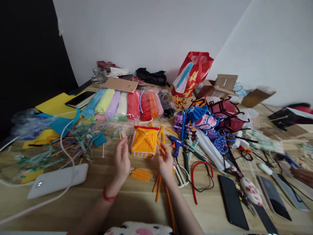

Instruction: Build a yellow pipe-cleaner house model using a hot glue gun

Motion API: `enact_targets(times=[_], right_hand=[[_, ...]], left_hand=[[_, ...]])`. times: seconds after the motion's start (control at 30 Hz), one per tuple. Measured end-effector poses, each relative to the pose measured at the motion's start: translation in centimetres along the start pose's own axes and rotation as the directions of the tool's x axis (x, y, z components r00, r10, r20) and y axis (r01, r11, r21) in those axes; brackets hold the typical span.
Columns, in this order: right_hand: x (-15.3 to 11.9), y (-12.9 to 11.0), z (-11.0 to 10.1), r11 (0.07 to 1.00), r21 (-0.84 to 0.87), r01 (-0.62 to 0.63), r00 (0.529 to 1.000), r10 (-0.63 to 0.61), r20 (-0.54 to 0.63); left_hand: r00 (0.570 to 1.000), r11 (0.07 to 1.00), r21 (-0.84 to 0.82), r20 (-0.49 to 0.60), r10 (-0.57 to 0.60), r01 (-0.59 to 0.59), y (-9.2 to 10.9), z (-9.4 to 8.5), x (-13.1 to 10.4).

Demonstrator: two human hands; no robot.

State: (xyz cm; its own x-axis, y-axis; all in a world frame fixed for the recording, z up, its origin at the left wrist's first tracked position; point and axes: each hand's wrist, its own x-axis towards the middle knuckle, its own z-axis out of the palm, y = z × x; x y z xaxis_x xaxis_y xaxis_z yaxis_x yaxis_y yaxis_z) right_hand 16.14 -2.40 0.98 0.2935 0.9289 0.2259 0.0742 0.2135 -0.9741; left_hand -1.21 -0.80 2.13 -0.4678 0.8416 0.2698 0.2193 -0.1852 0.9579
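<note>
A small orange-yellow house (144,143) of pipe cleaners, with a pitched roof and white-striped walls, stands upright on the wooden table. My left hand (122,160), a red band at its wrist, is beside the house's left wall, fingers raised and slightly apart. On the other side, my right hand (167,163) is open near the right wall, over loose orange pipe cleaners (158,189). Neither hand appears to hold anything. A little bundle of short orange pieces (141,175) lies in front of the house. Behind the roof is a red strip (146,128).
Right of the house lie a blue glue gun (176,144), white-handled scissors (180,176) and a red pipe cleaner (193,182). Coloured pipe-cleaner bundles (127,104) line the back. A white power bank (58,181) trails a cable. Another person's hand (303,174) is at far right.
</note>
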Motion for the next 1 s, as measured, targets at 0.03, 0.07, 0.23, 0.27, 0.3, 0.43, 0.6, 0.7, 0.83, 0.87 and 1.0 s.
enact_targets(times=[0.03,0.07,0.23,0.27,0.3,0.43,0.6,0.7,0.83,0.87,1.0], right_hand=[[0.3,0.2,0.4,1.0,0.01,-0.015,0.999,0.015,0.039],[0.4,0.3,0.9,1.0,0.012,-0.024,0.996,0.023,0.085],[-1.8,-0.1,2.9,0.997,-0.075,0.028,0.989,-0.017,0.15],[-2.4,-0.2,3.1,0.995,-0.096,0.037,0.99,-0.023,0.142],[-2.9,-0.2,3.2,0.993,-0.112,0.042,0.99,-0.026,0.14],[-4.8,0.5,3.3,0.982,-0.168,0.086,0.985,-0.059,0.161],[-6.3,0.9,3.6,0.963,-0.224,0.153,0.976,-0.111,0.189],[-6.9,0.2,4.1,0.965,-0.216,0.15,0.976,-0.108,0.191],[-7.5,-0.5,5.0,0.972,-0.187,0.14,0.976,-0.103,0.192],[-7.6,-0.6,5.1,0.974,-0.183,0.137,0.976,-0.101,0.193],[-7.0,-0.9,4.7,0.977,-0.191,0.098,0.987,-0.071,0.144]], left_hand=[[0.999,1.0,0.004,0.031,-0.01,0.01,0.0,0.1,-1.7],[0.997,1.0,-0.005,0.066,-0.028,0.028,-0.1,0.3,-3.0],[0.987,0.99,-0.082,0.122,-0.101,0.111,-0.2,1.5,-3.2],[0.987,0.991,-0.086,0.129,-0.091,0.102,-0.2,1.6,-2.5],[0.988,0.992,-0.086,0.134,-0.076,0.088,-0.2,1.7,-1.7],[0.985,0.986,-0.101,0.125,-0.117,0.13,-0.6,1.5,0.5],[0.954,0.921,-0.27,0.186,-0.236,0.281,-1.5,1.0,2.4],[0.932,0.89,-0.315,0.257,-0.255,0.331,-1.5,0.7,3.6],[0.915,0.883,-0.309,0.309,-0.258,0.353,-1.3,0.6,5.1],[0.917,0.886,-0.306,0.31,-0.252,0.347,-1.2,0.7,5.2],[0.962,0.967,-0.185,0.239,-0.129,0.175,-0.8,0.6,4.1]])
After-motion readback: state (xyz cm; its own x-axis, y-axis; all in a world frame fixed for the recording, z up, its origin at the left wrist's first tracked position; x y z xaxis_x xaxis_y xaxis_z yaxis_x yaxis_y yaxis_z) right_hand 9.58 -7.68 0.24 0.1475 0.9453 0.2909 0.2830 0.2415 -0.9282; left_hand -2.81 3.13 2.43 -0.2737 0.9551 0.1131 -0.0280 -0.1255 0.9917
